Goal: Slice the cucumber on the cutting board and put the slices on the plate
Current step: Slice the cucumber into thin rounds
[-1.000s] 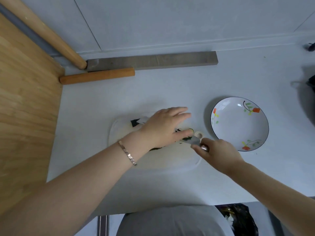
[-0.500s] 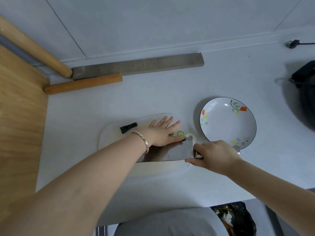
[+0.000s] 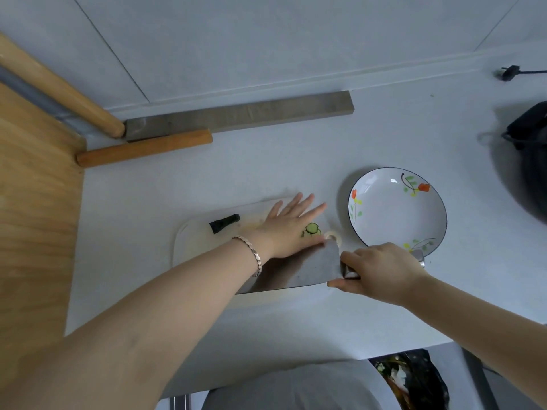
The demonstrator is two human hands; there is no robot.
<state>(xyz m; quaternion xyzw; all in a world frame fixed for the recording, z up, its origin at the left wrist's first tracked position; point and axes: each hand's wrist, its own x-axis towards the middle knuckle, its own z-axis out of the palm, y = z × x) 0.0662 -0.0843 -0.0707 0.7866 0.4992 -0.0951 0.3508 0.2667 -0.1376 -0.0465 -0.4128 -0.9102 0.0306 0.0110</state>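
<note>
A white cutting board (image 3: 192,247) lies on the grey counter. My left hand (image 3: 290,229) rests flat on it, fingers spread, holding nothing. A green cucumber slice (image 3: 312,229) shows by my thumb; anything under the palm is hidden. A dark cucumber end piece (image 3: 225,223) lies at the board's far left. My right hand (image 3: 381,270) grips the handle of a cleaver (image 3: 302,267), whose wide blade lies almost flat on the board against my left hand's near side. The white flowered plate (image 3: 396,208) stands to the right of the board with nothing on it.
At the back lie a grey bar (image 3: 239,115), a wooden stick (image 3: 145,150) and a wooden rolling pin (image 3: 59,93). A wooden surface (image 3: 32,232) borders the left. A black bag (image 3: 529,161) sits at the right edge. The counter's front edge runs just below my arms.
The cleaver went from standing on its edge at the cucumber to lying almost flat on the board. My left hand flattened and spread its fingers beside the blade.
</note>
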